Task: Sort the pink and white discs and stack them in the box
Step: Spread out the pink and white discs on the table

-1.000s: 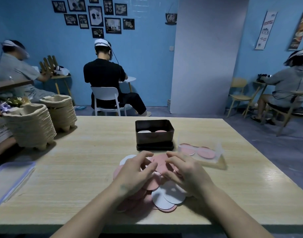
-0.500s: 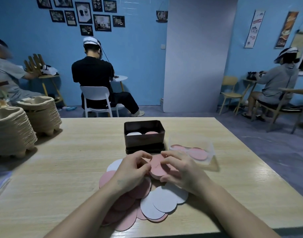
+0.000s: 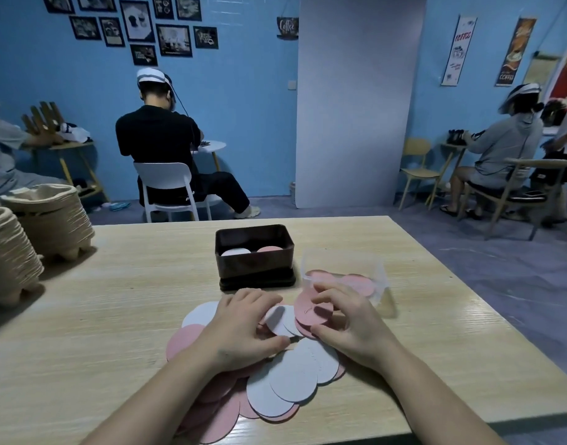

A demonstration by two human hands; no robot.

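- Two hands work over the loose discs in the head view. The left hand (image 3: 240,332) pinches the held white discs (image 3: 280,319) between thumb and curled fingers. The right hand (image 3: 349,329) pinches the held pink discs (image 3: 311,313), a small fan, in the same way.
- Both fans meet between the hands, with the pink edge overlapping the white.
- Both forearms reach in from the near edge. The wrists are low and the palms face down and slightly inward, just above the pile.
- Loose white discs (image 3: 292,377) overlap at the near side of the pile. Loose pink discs (image 3: 186,342) spread under the left forearm. All of them lie flat on the wooden table (image 3: 115,300).
- Just beyond the hands stands the dark box (image 3: 255,261), open. A white stack (image 3: 235,252) sits on its left and a pink stack (image 3: 269,249) on its right, side by side and low inside.
- Just right of the box is a clear container (image 3: 343,264) holding more pink discs, partly hidden by the right fingers.
- The discs look thin, light and flat, probably a little flexible, and likely to slide over each other.
- A rim pinch suits them, with the thumb under the edge. A disc lying flat probably needs sliding or an edge lifted first.
- A fan would need squaring up before it goes onto its stack.
- Stacked egg trays (image 3: 51,216) stand at the far left, well apart.
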